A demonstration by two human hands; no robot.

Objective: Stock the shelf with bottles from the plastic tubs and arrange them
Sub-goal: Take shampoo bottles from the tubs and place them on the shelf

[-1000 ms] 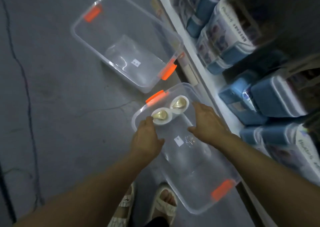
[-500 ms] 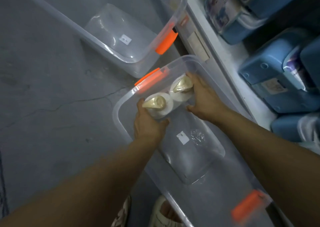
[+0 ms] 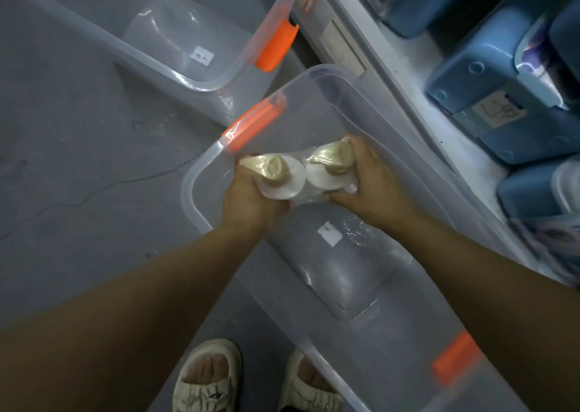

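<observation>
We have lifted the two film-wrapped white bottles with gold caps (image 3: pixel 298 176) off the clear plastic tub (image 3: pixel 201 204); left hand (image 3: pixel 251 201) and right hand (image 3: pixel 373 185) fingers now clamp them, ready for shelving.

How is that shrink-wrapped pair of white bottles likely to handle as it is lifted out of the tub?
The twin pack of bottles probably moves as one stiff unit, since clear film binds both. The glossy wrap may be slippery, so the left hand and right hand gripping opposite sides seems wise. Set down, the tall pump tops could make it tippy.
</observation>
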